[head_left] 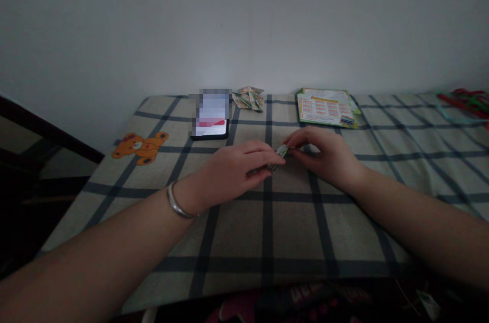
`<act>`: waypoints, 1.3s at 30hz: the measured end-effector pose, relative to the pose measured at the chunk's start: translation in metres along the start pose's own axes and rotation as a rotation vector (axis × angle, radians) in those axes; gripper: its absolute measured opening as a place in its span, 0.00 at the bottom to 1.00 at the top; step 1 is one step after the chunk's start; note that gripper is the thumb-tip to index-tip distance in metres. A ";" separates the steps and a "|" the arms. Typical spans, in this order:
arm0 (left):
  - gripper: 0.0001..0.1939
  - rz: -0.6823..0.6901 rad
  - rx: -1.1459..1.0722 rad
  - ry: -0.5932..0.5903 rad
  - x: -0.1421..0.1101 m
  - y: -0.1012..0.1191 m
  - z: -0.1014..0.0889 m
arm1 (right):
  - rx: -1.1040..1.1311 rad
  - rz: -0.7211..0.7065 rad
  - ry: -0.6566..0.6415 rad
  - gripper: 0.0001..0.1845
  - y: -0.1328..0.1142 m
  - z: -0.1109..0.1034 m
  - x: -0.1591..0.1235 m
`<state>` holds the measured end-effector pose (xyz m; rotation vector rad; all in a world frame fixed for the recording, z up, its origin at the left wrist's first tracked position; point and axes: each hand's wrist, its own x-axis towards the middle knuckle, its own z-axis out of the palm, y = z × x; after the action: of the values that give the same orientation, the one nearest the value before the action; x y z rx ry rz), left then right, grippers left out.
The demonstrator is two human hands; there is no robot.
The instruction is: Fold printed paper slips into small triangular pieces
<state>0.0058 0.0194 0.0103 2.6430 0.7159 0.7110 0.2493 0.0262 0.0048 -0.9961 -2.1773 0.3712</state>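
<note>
Above the middle of the checked tablecloth, a small piece of folded printed paper [281, 151] is held between both hands. My left hand [240, 167], with a silver bangle on its wrist, is closed on the paper's near left part and hides much of it. Thumb and forefinger of my right hand [324, 152] pinch the upper right end. Behind the hands lies a crumpled or folded printed paper shape [249, 99]. A stack of printed sheets [324, 109], green-edged with orange blocks, sits beyond my right hand.
A phone [211, 114] with a lit screen stands or lies near the wall [244, 22]. An orange bear cutout [140, 148] is at the left of the tablecloth [237, 231]. Red and green items [471, 101] are at the far right edge.
</note>
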 end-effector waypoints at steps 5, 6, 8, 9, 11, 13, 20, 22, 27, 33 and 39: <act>0.14 -0.017 -0.013 0.009 0.000 -0.001 -0.001 | 0.028 -0.041 0.022 0.05 0.000 0.001 0.000; 0.14 -0.021 -0.010 0.012 0.000 -0.002 -0.001 | 0.036 -0.048 0.024 0.05 0.000 0.001 0.000; 0.15 -0.027 0.000 0.019 0.000 -0.002 -0.001 | 0.063 -0.045 0.016 0.06 0.001 0.001 0.000; 0.15 -0.027 0.004 0.023 0.000 -0.003 -0.001 | 0.077 -0.038 0.005 0.06 0.001 0.001 -0.001; 0.15 -0.021 0.004 0.032 0.000 -0.003 -0.001 | 0.092 -0.024 -0.014 0.08 0.002 0.001 -0.001; 0.15 -0.024 0.003 0.036 0.000 -0.003 -0.001 | 0.072 -0.016 -0.029 0.10 0.001 0.001 -0.002; 0.10 -0.041 -0.009 0.025 0.002 -0.002 -0.001 | 0.052 -0.034 -0.031 0.09 0.000 0.001 -0.002; 0.10 -0.047 -0.020 0.028 0.002 -0.003 -0.001 | 0.057 -0.044 -0.010 0.06 0.001 0.001 -0.001; 0.14 -0.078 -0.079 0.043 0.002 -0.004 -0.001 | 0.062 -0.095 0.031 0.05 0.000 0.001 0.000; 0.17 -0.145 -0.197 0.016 0.002 -0.006 0.000 | 0.083 -0.111 0.004 0.06 0.001 0.003 0.000; 0.18 -0.099 -0.177 0.084 0.001 -0.005 0.003 | 0.000 -0.148 -0.007 0.08 0.002 0.001 0.000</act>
<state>0.0062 0.0240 0.0065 2.4130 0.7628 0.8213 0.2496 0.0271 0.0027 -0.8281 -2.2410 0.3058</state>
